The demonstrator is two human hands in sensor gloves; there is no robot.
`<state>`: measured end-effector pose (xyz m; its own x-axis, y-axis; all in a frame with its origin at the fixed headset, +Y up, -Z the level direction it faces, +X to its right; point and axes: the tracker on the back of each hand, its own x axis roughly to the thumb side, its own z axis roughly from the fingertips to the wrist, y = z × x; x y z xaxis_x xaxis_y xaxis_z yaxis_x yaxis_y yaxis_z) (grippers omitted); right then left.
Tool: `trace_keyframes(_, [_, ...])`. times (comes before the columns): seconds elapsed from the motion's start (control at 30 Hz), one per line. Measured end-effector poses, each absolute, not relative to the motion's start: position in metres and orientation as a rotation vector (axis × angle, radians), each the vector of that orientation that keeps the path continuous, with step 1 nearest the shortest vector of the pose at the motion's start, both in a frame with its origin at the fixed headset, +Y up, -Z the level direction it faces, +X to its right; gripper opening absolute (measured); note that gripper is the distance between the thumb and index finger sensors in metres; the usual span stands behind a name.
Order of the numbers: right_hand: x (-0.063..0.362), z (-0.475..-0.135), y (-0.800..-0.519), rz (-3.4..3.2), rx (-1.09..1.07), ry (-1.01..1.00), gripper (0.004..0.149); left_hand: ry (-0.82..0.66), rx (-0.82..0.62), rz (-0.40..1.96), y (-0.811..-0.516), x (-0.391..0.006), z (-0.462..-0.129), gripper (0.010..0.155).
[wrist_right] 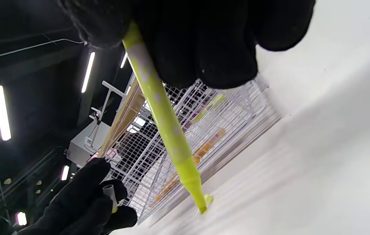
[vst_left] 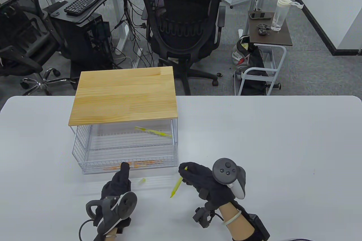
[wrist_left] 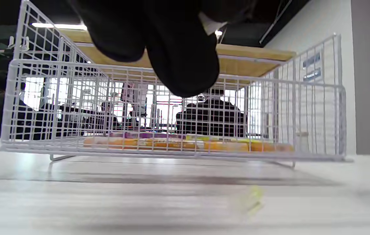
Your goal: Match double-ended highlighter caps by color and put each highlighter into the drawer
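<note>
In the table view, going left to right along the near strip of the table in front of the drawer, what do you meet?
Left hand → loose yellow-green cap lying on the table → yellow-green highlighter, uncapped tip pointing down → right hand gripping its upper end.

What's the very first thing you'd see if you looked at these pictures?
The wire drawer under a wooden top, standing on the white table. Just in front of it, the right hand holds a yellow-green highlighter with its tip uncovered, and a small cap lies beside the left hand.
</note>
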<state>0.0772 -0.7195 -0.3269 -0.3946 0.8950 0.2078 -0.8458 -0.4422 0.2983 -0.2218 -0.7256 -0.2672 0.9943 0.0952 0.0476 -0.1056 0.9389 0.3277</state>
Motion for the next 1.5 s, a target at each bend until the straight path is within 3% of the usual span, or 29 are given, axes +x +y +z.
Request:
trace_keyframes(0.5, [0.078,-0.328,-0.727,1.756,0.448,0.155,0.044,-0.108,0.335,0.605,-0.723,-0.235,-0.267,0.05])
trace_keyframes(1.07, [0.058,-0.308,-0.717,1.635,0.606,0.036,0.043,-0.189,0.363,0.788,-0.726,-0.24,-0.267,0.048])
trace_keyframes(1.5, [0.054,-0.304,-0.719,1.576,0.615,-0.046,0.043,-0.23,0.352,0.763,-0.727,-0.237,-0.267,0.048])
